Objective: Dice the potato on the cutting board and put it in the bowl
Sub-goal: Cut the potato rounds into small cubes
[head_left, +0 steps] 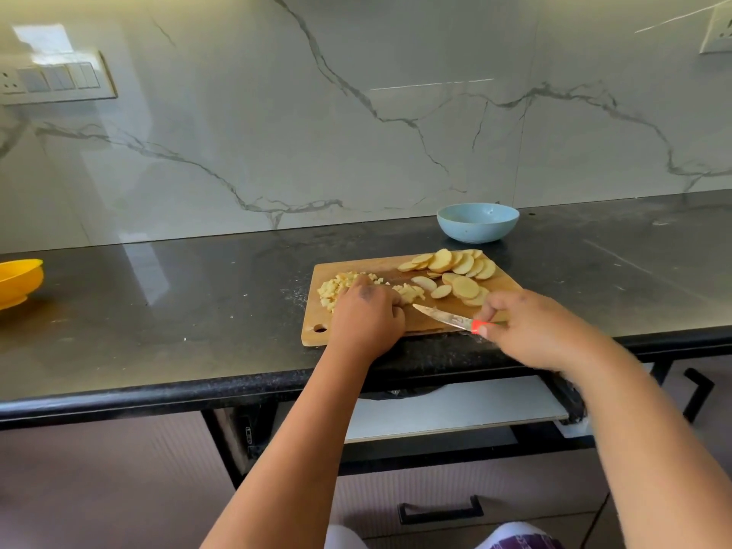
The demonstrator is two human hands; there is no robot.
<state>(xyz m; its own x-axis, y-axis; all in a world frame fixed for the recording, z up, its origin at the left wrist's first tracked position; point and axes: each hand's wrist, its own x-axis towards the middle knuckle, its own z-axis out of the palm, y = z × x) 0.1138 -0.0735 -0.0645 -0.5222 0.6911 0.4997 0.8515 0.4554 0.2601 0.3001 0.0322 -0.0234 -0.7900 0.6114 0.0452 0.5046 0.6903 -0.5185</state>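
1. The marble-veined wall (pixel 356 112) fills the upper half of the view, with a switch panel (pixel 55 79) at far left and a socket (pixel 719 29) at the top right corner.
2. The dark table (pixel 158 303) runs across the middle; below its front edge are cabinet fronts, a pulled-out white shelf (pixel 455 406) and a black drawer handle (pixel 439 509).
3. The wooden cutting board (pixel 313 315) lies on the table near its front edge, right of centre, a hanging hole at its near-left corner.
4. The left hand (pixel 366 318) rests on the board with fingers curled down over the diced potato (pixel 332 289), a loose pile of small cubes spreading from the board's left part toward its middle. Whether it grips any pieces I cannot tell.
5. The right hand (pixel 530 330) holds the knife (pixel 443 317) by its red handle, pinched between thumb and fingers; the blade points left, low over the board's near edge, its tip just beside the left hand.
6. The potato slices (pixel 455 271), round and still uncut, lie fanned over the board's far-right part.
7. The pale blue bowl (pixel 477 223) stands on the table behind the board, close to the wall; nothing shows inside it from this angle.
8. A yellow bowl (pixel 18 281) sits at the far-left edge, well apart from the board.
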